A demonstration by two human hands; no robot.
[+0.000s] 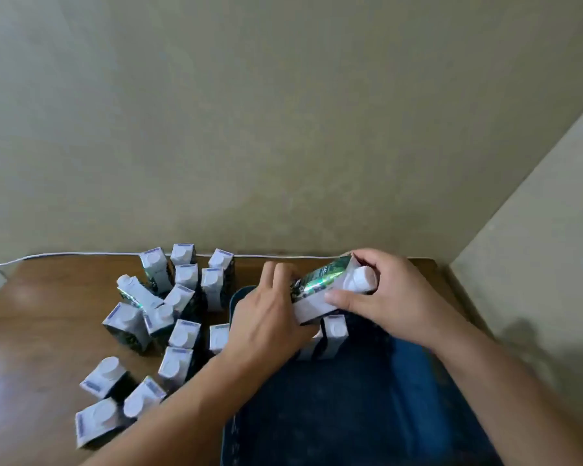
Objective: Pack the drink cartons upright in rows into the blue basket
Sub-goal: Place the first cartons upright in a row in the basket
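Head view: right-hand fingers (337, 295) curl round the cap end of a green-and-white drink carton with a white screw cap (327, 290), thumb on the near white face, other fingers over the far side. Right hand (384, 294) sits centre-right of the frame. Left hand (270, 317) at frame centre, fingers slightly spread and mostly straight, touching the carton's lower end; whether they actually grip it, cannot tell. Carton is tilted, cap pointing right, held over the far end of the dark blue plastic basket (418, 381).

A white-topped carton standing upright inside (334, 334) sits just below the held one; a second beside it is mostly hidden by the left hand. Loose cartons on the brown wooden table (34, 331) cluster left of centre (182, 297), some upright, some tipped.

To do this step well: probably rotate the carton cap-up before lowering, use the left fingers to steady the base, and set it touching the standing carton so the row stays tight. Risk: knocking over the upright one.
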